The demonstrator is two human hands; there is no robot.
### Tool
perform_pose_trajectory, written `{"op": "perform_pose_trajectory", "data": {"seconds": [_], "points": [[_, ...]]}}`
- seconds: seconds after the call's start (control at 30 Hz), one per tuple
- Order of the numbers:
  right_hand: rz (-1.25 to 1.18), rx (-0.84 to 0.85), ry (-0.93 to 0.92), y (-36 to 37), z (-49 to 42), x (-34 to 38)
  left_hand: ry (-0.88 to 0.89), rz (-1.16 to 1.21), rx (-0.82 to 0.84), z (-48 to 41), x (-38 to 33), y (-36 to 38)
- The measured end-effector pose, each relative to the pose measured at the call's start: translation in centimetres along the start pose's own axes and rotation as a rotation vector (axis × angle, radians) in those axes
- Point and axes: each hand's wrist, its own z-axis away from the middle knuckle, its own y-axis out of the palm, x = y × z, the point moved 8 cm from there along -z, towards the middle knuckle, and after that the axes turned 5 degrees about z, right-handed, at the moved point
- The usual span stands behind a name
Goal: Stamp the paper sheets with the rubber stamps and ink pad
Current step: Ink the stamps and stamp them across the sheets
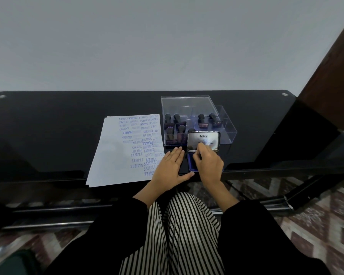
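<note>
Starting nearest our lap, we rest our left hand (170, 169) flat and released, fingers straight. Its palm lies on the bench (48, 126) and its outer edge lies over the near right corner of the paper sheets (115, 155).

Just right of it, our right hand (209, 165) sits over the ink pad (192, 165). The pad's blue bed peeks out along the thumb side. The fingers are curled, their tips against the lower part of the raised lid (204, 138). We cannot tell whether they pinch the lid or only touch it. No stamp handle shows in this hand.

We judge the step in hand to be handling that lid.
- We should slide the left hand over to pin the tin's base, since the glossy bench looks likely to let it skid.
- We should work the lid by its edge and keep our fingertips off the wet blue bed.
- We should keep the lid from tipping back into what stands close behind it.

Beyond the fingertips of both hands, the rubber stamps (174, 128) stand handle-up in a clear box (226, 128).

Left of our left hand, the top sheet carries blue prints down its right half, and its far-left half is bare. That bare half is where we would place the next prints.
</note>
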Motion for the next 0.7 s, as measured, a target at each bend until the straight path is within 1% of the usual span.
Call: {"op": "perform_pose_trajectory", "data": {"seconds": [0.2, 0.57, 0.7], "points": [[0.007, -0.022, -0.009, -0.2, 0.8, 0.0, 0.005, 0.003, 0.004, 0.1, -0.1, 0.0], [0.009, 0.118, 0.070, 1.0, -1.2, -0.2, 0.009, 0.034, 0.022, -0.1, 0.0, 0.3], [-0.001, 0.117, 0.071, 1.2, -1.3, -0.4, -0.005, 0.053, 0.056, 0.0, 0.0, 0.2]]}}
